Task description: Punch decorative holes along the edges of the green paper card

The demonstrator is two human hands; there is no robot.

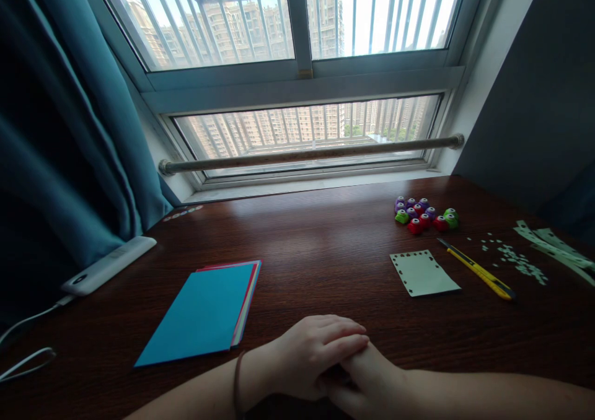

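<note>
Paper stack (pixel 204 311) left of punched card (pixel 423 273)

The tabletop (pixel 325 246) is dark wood with a visible grain and a soft sheen, and the stack of coloured paper (pixel 204 311) on it looks smooth and matt, as does the pale green card (pixel 424 274) with its punched border. The small craft punches (pixel 421 215) are glossy plastic (bright red, green and purple), and the utility knife (pixel 478 270) has a smooth yellow plastic body. The teal curtain (pixel 69 129) is heavy matt cloth in folds, the rod (pixel 311 153) at the window looks like dull metal, and the white remote (pixel 109 265) is matt plastic.
</note>
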